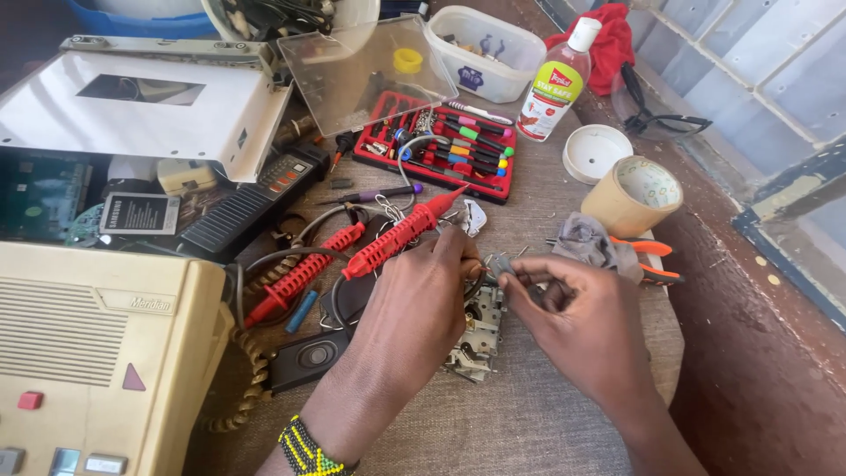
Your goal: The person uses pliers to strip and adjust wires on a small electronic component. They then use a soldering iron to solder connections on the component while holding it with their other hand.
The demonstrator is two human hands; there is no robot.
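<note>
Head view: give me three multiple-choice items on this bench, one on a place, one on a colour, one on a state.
1. Where is the roll of tape?
A. beside the white lid
B. on the beige phone
C. inside the red tray

2. What colour is the probe in the left hand?
A. blue
B. red
C. yellow

3. How is the clear lid of the screwdriver set?
A. shut
B. raised open
C. lying on the floor

Answers:
1 A, the roll stands just below the white lid.
2 B, its ribbed handle is red.
3 B, the lid tilts up behind the red tray, the bits exposed.
</note>
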